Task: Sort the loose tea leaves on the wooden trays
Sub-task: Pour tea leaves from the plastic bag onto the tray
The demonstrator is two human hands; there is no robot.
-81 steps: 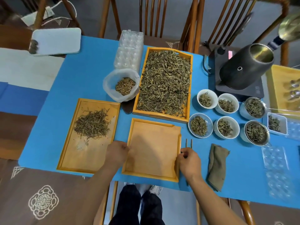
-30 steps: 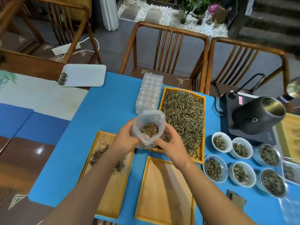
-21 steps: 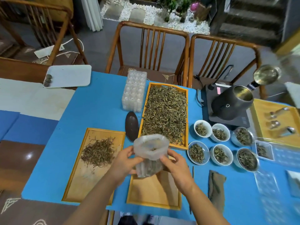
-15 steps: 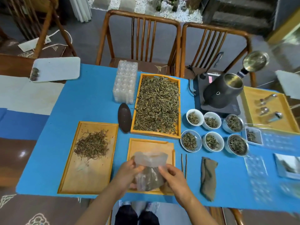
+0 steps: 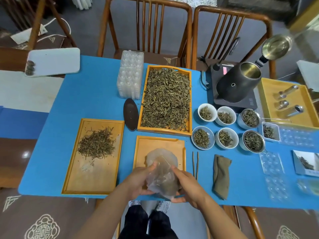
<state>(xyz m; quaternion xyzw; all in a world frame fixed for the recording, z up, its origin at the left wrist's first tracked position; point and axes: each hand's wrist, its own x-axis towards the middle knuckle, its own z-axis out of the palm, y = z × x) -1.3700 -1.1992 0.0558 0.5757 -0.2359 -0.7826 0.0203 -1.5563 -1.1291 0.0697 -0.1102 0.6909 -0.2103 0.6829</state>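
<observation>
- Left hand (image 5: 138,181): fingers curled round the near-left side of the plastic bag (image 5: 162,176), forearm bare.
- Right hand (image 5: 187,186): cupping the bag's right side and base.

**Blue Bench, Amber Trays, Olive Leaf**

The bench (image 5: 96,100) is bright blue. Three trays (image 5: 69,185) are honey-orange wood; the far one carries olive-green and brown leaves (image 5: 166,99) flecked pale, the left one a darker brown heap (image 5: 96,144). The bag (image 5: 161,176) is cloudy clear plastic (brownish where leaf shows through). Bowls (image 5: 207,112) are white, the kettle (image 5: 236,87) matt black with a brassy inside, the cloth (image 5: 221,175) khaki. The cushions (image 5: 43,221) are brown with cream knot motifs.
</observation>
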